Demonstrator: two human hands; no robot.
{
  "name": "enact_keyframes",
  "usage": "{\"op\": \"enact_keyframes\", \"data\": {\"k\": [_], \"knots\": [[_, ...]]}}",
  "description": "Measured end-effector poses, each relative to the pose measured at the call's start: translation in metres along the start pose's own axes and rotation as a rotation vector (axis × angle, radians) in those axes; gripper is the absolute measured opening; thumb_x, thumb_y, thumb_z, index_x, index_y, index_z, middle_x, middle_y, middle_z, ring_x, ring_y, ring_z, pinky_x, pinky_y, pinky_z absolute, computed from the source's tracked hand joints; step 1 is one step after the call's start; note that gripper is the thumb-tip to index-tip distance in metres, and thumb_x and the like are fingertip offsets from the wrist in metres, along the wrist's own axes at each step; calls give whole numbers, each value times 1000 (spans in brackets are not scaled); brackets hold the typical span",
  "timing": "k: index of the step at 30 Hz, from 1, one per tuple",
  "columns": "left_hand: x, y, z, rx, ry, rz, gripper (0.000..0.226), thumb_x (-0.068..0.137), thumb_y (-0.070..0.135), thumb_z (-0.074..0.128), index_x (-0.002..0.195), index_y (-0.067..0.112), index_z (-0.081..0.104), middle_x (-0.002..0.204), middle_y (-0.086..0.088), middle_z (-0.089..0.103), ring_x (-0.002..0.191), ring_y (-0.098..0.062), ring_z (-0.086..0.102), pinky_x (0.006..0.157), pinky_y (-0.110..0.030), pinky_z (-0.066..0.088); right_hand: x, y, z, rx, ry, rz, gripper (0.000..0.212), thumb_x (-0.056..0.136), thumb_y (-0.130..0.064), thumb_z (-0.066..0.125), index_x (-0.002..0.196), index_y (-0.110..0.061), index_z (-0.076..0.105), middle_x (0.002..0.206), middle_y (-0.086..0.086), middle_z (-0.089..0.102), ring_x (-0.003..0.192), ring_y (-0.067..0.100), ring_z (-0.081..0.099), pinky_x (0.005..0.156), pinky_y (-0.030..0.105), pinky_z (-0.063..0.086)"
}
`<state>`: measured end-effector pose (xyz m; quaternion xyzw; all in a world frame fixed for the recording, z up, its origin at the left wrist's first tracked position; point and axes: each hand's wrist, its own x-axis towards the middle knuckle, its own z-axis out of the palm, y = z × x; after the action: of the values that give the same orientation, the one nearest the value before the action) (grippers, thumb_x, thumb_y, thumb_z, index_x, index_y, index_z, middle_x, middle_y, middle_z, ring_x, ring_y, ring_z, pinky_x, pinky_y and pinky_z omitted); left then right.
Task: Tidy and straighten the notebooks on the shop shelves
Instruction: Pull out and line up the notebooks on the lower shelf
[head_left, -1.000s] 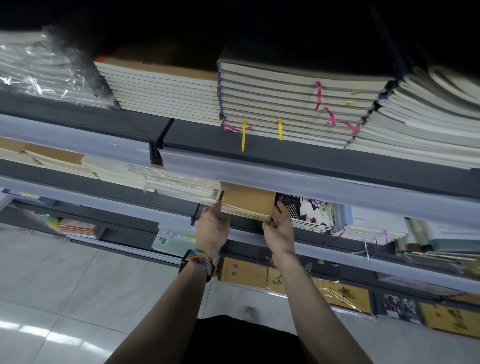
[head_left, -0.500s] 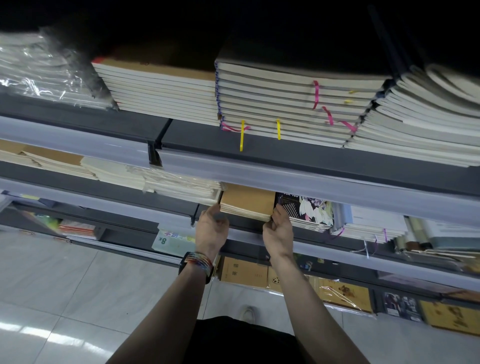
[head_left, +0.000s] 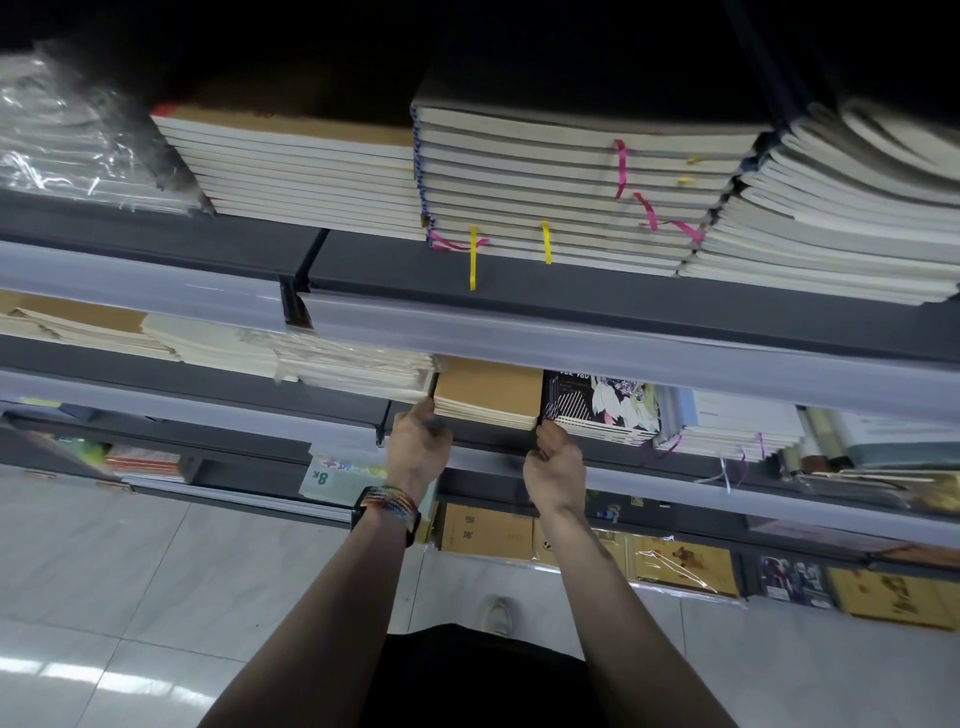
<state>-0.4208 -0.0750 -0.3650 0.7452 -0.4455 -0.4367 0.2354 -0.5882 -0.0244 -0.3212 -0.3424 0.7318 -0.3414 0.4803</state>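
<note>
Notebooks, brown-covered stack: lies flat on the second shelf, front edge facing out, partly under the pale price rail of the shelf above. Left neighbour: a plastic-wrapped pile, just beside it. Right neighbour: black patterned notebooks, touching or nearly touching it. Left hand: back of the hand towards the camera, thumb raised against the left front corner of the stack, the other fingers curled in below that corner and blurred; whether they pinch the stack or only press on it cannot be told. Woven multicoloured wristband and a dark watch strap on this wrist. Right hand: fingers curled tight, almost a fist, fingertips at the right front corner of the stack, in the seam against the patterned notebooks; grip likewise unclear. Arms: both bare forearms reach up and forward from the bottom of the view, roughly parallel, wrists straight, hands level with each other. Relation: the stack sits between the two hands, bracketed at its two front corners and slightly above the knuckles. Upper shelf, left to right: wrapped bundle, cream-edged stack, ribbon-marked stack, sagging stack. Below: tiled floor and one shoe.
</note>
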Motion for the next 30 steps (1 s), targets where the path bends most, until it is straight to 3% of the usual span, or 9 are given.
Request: {"op": "enact_keyframes", "data": {"k": [7,9,13,17,22,30], "knots": [[29,-21,4,18,-25,-24,25,78,13,57,84,37,59,106,-11,66,91,-30,67,80,-49,60,2,-2,7,-80,-28,-10,61,95,5,49,151,-15,38,154,4,43,136,22,49,95,12,35],[10,-2,-4,15,-22,-19,25,82,9,56,90,33,60,107,-11,67,94,-32,67,81,-50,60,3,-3,9,-79,-38,-9,62,95,6,49,152,-16,37,155,4,42,138,23,47,98,14,36],[-5,13,-8,20,-6,-10,22,91,2,53,97,23,56,94,-7,66,95,-32,66,85,-47,59,5,-4,10,-19,-20,24,67,92,11,49,152,-16,35,153,4,44,142,22,42,115,32,32],[-4,12,-10,19,-6,-29,24,93,3,54,103,24,55,107,-11,66,102,-31,65,92,-45,56,7,-5,10,55,-3,63,69,89,16,49,152,-13,37,152,6,46,140,20,44,117,30,32],[-6,12,-11,108,-21,33,36,95,4,49,129,14,58,120,-14,66,108,-31,65,95,-44,56,7,-5,11,57,-4,61,66,89,16,49,148,-12,42,150,6,48,139,21,45,113,28,33],[-10,16,-11,38,-27,5,41,95,7,56,135,17,55,119,-10,67,107,-26,65,97,-42,54,7,-5,10,59,-7,58,68,89,17,47,150,-12,39,151,7,47,140,21,44,116,30,32]]}}
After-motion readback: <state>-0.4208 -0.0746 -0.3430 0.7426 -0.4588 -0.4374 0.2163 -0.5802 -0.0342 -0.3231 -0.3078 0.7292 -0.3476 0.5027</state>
